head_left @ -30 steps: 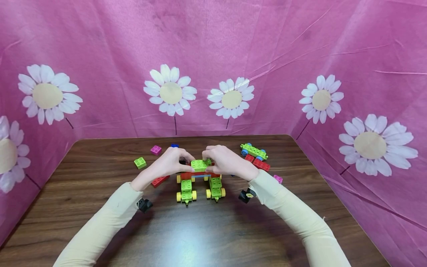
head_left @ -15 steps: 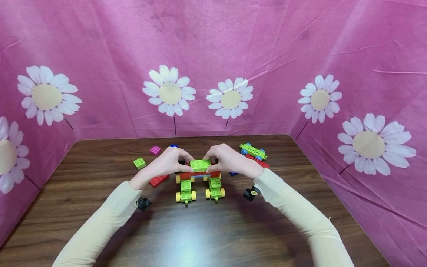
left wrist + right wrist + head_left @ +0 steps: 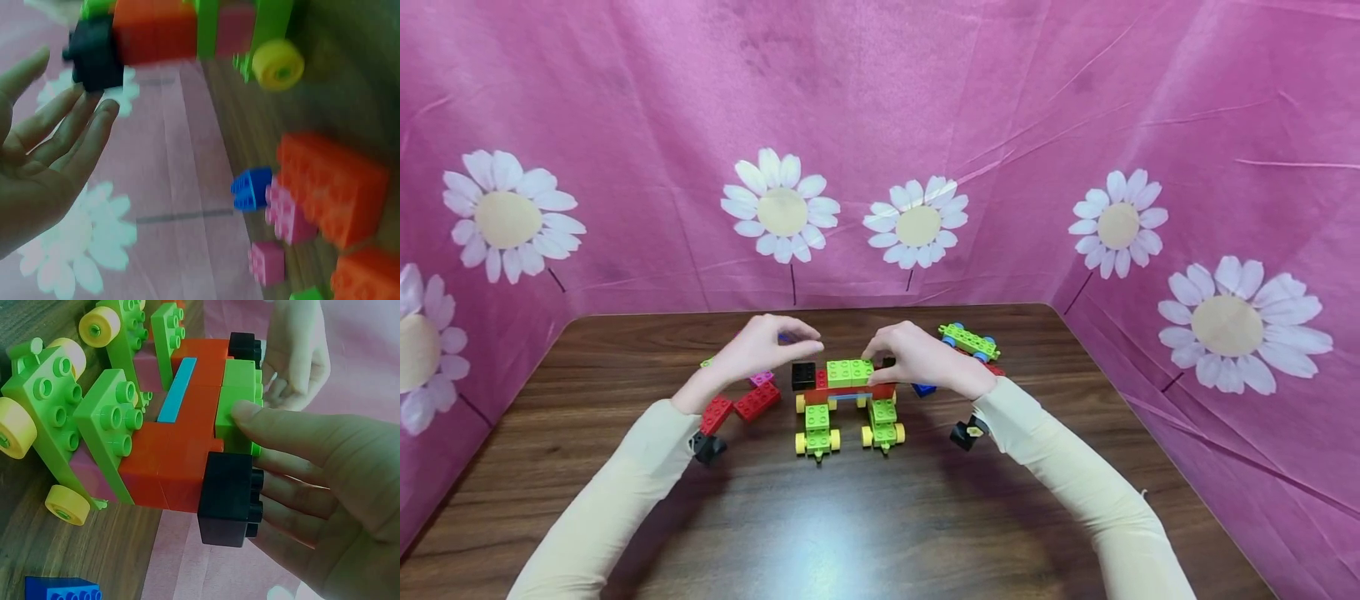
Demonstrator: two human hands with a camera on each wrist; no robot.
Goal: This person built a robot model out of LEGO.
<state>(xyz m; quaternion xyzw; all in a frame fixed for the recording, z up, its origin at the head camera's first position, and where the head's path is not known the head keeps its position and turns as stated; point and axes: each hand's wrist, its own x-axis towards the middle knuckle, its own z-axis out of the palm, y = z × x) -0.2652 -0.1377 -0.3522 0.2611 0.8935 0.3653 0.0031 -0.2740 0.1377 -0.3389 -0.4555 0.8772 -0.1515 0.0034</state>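
A toy brick build [image 3: 850, 392] stands on wheeled green bases with yellow wheels [image 3: 67, 505]. Red bricks [image 3: 194, 437] with a thin blue strip [image 3: 177, 390] span it. Two light-green bricks [image 3: 850, 372] sit side by side on top, with a black brick [image 3: 803, 375] at the left end and another black brick [image 3: 225, 500] at the right. My right hand [image 3: 910, 358] pinches the right light-green brick, thumb on its near face and fingers behind. Just above and left of the build, my left hand [image 3: 767, 346] holds nothing; its fingers are spread apart from the thumb.
Red bricks [image 3: 757, 402] and a pink brick [image 3: 762, 378] lie to the left of the build. On the right are a blue brick [image 3: 924, 389] and a green wheeled base with blue wheels [image 3: 968, 341]. A pink flowered cloth [image 3: 850, 100] hangs behind the table.
My left hand has let go of the light-green brick and moved up and left, uncovering the left black brick. My right hand stays at the light-green bricks.
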